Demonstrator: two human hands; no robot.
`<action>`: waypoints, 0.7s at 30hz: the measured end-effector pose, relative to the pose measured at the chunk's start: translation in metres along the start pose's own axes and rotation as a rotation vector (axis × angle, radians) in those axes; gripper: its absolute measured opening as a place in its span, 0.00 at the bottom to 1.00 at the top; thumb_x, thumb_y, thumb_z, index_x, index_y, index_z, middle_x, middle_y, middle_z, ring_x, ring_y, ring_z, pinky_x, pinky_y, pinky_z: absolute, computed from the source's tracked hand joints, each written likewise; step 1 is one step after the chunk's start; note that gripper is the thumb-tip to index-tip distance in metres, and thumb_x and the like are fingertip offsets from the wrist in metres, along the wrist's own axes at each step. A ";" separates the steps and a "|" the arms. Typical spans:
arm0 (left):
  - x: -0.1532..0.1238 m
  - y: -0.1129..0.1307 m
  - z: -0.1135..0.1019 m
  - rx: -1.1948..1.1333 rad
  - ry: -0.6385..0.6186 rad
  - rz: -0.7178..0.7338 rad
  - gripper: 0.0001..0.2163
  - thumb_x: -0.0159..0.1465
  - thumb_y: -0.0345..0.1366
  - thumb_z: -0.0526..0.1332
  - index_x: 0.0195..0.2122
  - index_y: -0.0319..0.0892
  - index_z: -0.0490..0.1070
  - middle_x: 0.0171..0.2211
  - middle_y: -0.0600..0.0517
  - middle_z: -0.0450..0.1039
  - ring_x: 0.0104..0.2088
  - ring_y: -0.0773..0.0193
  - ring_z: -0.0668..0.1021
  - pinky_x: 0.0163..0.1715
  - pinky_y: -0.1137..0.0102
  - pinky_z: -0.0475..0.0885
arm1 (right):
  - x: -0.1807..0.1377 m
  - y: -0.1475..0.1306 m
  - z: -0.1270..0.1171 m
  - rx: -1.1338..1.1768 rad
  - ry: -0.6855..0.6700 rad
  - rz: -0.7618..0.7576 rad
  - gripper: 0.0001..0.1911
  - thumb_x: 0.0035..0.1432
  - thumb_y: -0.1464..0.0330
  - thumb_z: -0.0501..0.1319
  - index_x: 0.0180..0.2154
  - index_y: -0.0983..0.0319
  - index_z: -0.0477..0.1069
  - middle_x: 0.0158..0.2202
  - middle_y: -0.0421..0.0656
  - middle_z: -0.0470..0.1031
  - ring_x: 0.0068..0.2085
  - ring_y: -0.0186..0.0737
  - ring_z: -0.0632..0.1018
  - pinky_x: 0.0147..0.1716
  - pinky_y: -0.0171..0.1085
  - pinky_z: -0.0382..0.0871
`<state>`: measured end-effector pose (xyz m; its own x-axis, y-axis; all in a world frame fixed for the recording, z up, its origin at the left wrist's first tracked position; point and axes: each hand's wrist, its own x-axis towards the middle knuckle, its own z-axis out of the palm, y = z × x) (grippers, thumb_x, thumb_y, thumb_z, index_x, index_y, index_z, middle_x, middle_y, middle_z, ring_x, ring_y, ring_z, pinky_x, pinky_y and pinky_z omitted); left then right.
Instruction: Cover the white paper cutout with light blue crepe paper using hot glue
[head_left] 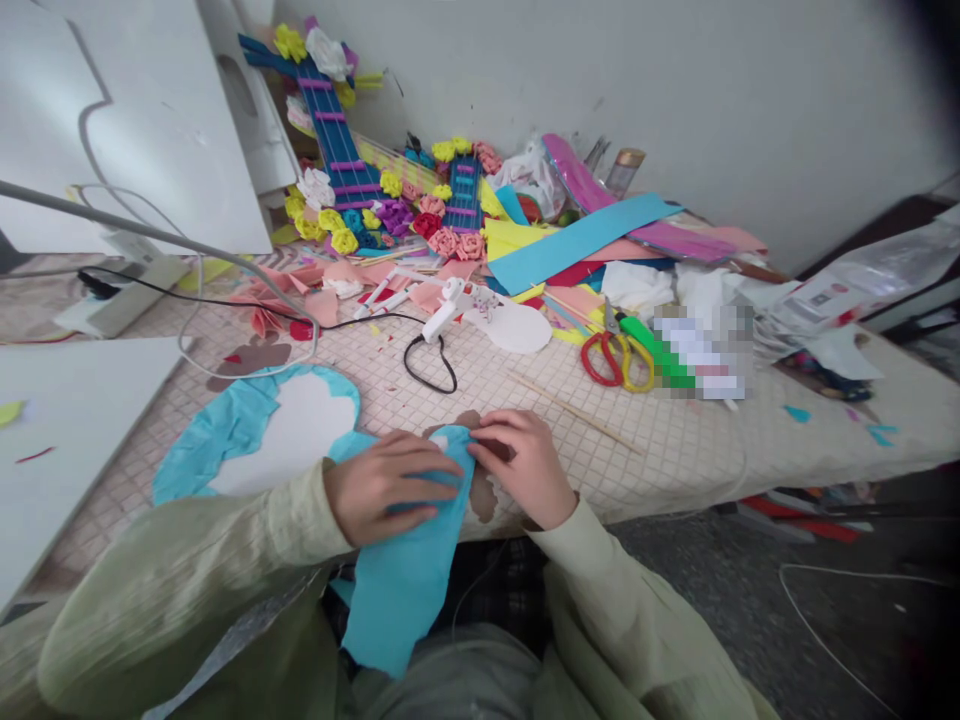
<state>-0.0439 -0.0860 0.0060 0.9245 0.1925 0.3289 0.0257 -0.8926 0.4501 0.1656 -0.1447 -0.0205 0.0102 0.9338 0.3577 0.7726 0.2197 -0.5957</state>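
Note:
A strip of blue crepe paper (pixel 409 580) hangs over the table's front edge towards my lap. My left hand (pixel 397 485) lies across it, fingers stretched out and pressing it down. At the paper's upper right edge, my right hand (pixel 525 462) pinches it between thumb and fingers. Left of my hands rests a white rounded cutout (pixel 289 430) with crinkled blue paper along its rim. The blue paper under my left hand seems to join this cutout, though the hand hides part of it.
A white hot glue gun (pixel 444 312), red-and-yellow scissors (pixel 616 362) and a thin wooden stick (pixel 574 410) lie beyond my hands. Paper-flower guitar shapes (pixel 337 150) lean at the wall. A white board (pixel 90 420) covers the left side, and a cable (pixel 247 265) loops over the table.

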 end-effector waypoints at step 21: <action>-0.005 0.010 -0.019 -0.001 -0.160 -0.698 0.08 0.56 0.37 0.53 0.25 0.39 0.65 0.24 0.53 0.64 0.26 0.67 0.68 0.29 0.71 0.63 | -0.005 0.003 0.005 0.015 0.047 -0.007 0.07 0.53 0.63 0.60 0.33 0.56 0.75 0.38 0.41 0.73 0.41 0.42 0.71 0.42 0.45 0.63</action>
<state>-0.0556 -0.0881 0.0251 0.7367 0.6565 -0.1621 0.6316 -0.5825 0.5116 0.1648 -0.1471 -0.0273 0.0348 0.9179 0.3953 0.7631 0.2310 -0.6035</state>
